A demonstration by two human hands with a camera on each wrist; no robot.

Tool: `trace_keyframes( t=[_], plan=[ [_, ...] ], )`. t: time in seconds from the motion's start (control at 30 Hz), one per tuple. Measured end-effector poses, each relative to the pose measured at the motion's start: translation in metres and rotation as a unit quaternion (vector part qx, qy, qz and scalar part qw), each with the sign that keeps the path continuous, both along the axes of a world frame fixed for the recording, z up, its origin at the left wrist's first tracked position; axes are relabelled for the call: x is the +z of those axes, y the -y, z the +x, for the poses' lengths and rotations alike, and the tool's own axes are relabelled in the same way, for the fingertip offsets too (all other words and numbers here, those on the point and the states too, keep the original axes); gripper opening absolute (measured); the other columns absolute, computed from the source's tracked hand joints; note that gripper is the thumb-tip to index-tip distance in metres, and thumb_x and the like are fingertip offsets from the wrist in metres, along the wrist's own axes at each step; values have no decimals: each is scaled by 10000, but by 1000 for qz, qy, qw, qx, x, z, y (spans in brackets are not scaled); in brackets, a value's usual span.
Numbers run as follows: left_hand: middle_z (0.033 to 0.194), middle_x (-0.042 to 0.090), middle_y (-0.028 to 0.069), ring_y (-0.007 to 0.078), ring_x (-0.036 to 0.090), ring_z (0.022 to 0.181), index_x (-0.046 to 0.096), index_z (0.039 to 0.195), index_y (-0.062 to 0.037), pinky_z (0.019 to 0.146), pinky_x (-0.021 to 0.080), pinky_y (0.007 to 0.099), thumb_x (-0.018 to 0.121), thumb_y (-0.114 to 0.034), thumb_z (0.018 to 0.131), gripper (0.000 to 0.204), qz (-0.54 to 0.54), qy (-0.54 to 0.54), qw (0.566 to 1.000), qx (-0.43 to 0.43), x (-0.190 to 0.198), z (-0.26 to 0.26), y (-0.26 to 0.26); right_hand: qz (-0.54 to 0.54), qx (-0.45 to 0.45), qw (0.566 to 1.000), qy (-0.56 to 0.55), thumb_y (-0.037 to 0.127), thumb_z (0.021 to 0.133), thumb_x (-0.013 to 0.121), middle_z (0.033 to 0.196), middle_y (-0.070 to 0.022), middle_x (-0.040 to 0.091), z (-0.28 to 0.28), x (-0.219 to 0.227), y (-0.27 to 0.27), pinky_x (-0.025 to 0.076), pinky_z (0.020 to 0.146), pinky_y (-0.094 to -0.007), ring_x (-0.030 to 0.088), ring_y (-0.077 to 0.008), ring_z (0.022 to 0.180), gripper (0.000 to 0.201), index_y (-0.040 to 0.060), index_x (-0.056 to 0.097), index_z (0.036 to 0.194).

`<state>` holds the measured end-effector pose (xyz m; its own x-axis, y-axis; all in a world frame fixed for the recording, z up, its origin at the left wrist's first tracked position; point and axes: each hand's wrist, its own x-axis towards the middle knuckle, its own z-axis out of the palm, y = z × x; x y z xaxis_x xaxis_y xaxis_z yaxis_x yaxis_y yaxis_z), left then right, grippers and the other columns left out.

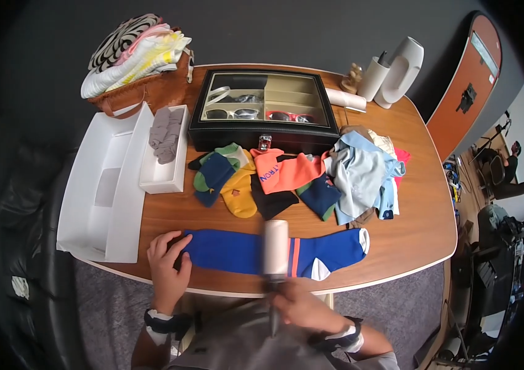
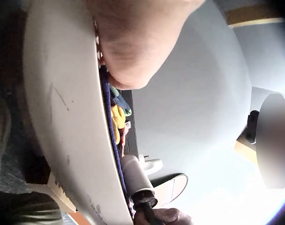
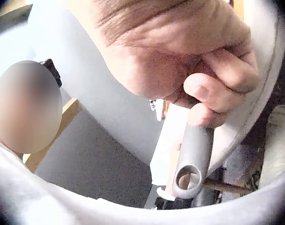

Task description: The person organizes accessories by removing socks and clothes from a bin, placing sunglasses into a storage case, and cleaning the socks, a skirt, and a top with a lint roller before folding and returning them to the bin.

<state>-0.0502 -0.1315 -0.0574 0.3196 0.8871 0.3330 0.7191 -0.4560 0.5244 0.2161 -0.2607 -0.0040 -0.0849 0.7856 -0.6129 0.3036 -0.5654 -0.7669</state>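
Observation:
A long blue sock (image 1: 225, 251) with orange stripes and a white heel and toe lies flat along the table's near edge. My left hand (image 1: 169, 265) rests at its left end, fingers spread and fingertips on the cuff. In my right hand (image 1: 311, 306) I grip the grey handle of a lint roller (image 1: 275, 246). Its pale roll overlaps the middle of the sock, just left of the stripes, and looks blurred. The right wrist view shows my fingers curled round the handle (image 3: 202, 150), its hollow end sticking out below them.
Several balled or folded socks (image 1: 237, 194) lie behind the blue one, with a heap of light blue clothing (image 1: 360, 172) to the right. A black glasses case (image 1: 262, 132) stands at the back. White boxes (image 1: 123, 216) are on the left, beside a brown basket (image 1: 145, 92) of fabrics.

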Motion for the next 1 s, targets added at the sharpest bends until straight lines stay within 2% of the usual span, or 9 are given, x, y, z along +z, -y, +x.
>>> trace_keyframes(
  t=[0.07, 0.1, 0.2, 0.47, 0.63, 0.77, 0.9, 0.93, 1.0],
  plan=[
    [1292, 626, 83, 324, 540, 1238, 736, 1207, -107, 1069, 381, 459, 658, -24, 842, 383, 2, 1, 1000, -1, -2, 0, 0, 19, -20, 1000, -2, 205, 1017, 561, 683, -139, 616, 19, -1, 12, 497, 544, -378, 608, -186, 521, 321, -94, 630, 921],
    [1292, 626, 83, 324, 539, 1239, 736, 1207, -107, 1071, 381, 459, 657, -23, 841, 384, 2, 1, 1000, -1, -2, -1, 0, 2, -80, 997, -16, 207, 1013, 553, 622, -99, 598, 22, -3, 19, 493, 563, -376, 604, -196, 530, 317, -70, 633, 883],
    [1292, 625, 82, 324, 538, 1240, 734, 1208, -106, 1075, 379, 459, 656, -17, 839, 388, -1, 1, 1000, 0, -2, 0, 0, -60, -60, 996, 17, 223, 1010, 560, 613, -76, 599, 52, 1, 31, 484, 572, -364, 603, -187, 537, 314, -45, 643, 868],
    [1291, 620, 93, 327, 532, 1244, 730, 1207, -94, 1084, 379, 454, 640, -2, 843, 386, -5, 2, 1000, 2, -2, 3, 1, -70, -192, 974, 94, 232, 1002, 567, 628, -83, 613, 103, 5, 70, 469, 543, -349, 599, -174, 534, 315, -61, 662, 933],
    [1289, 619, 94, 327, 533, 1241, 729, 1205, -90, 1078, 383, 450, 633, -2, 849, 379, -9, 2, 1000, 4, -2, 2, 2, -52, -250, 960, 113, 184, 1007, 540, 623, -85, 604, 116, 7, 88, 454, 487, -320, 570, -162, 492, 294, -68, 638, 890],
    [1284, 622, 95, 324, 539, 1236, 721, 1216, -91, 1075, 387, 446, 635, -6, 849, 387, -2, -3, 1000, -4, 0, 1, 0, -8, -310, 948, 72, 186, 1016, 536, 637, -65, 595, 118, 6, 91, 441, 485, -314, 553, -155, 486, 285, -55, 629, 895],
    [1260, 633, 114, 334, 553, 1218, 694, 1255, -79, 1069, 397, 448, 639, -10, 850, 415, -3, 27, 1000, 9, 0, 1, 1, 59, -265, 960, 72, 216, 1029, 541, 656, -32, 579, 84, 12, 71, 441, 522, -292, 572, -128, 557, 289, -31, 642, 919],
    [1253, 637, 120, 338, 556, 1214, 687, 1265, -75, 1068, 399, 449, 640, -12, 851, 421, -3, 43, 999, 13, -3, -1, 1, 64, -238, 968, 45, 243, 1029, 558, 672, -63, 592, 70, 16, 62, 464, 544, -323, 576, -163, 561, 310, -39, 645, 932],
    [1204, 664, 142, 329, 610, 1152, 647, 1310, -59, 1022, 458, 429, 630, 31, 872, 447, -4, 89, 996, 28, -8, -7, 1, 32, -98, 991, 83, 242, 1015, 578, 734, -156, 644, 50, 2, 43, 510, 613, -401, 623, -297, 607, 313, -57, 645, 950]
  ],
)
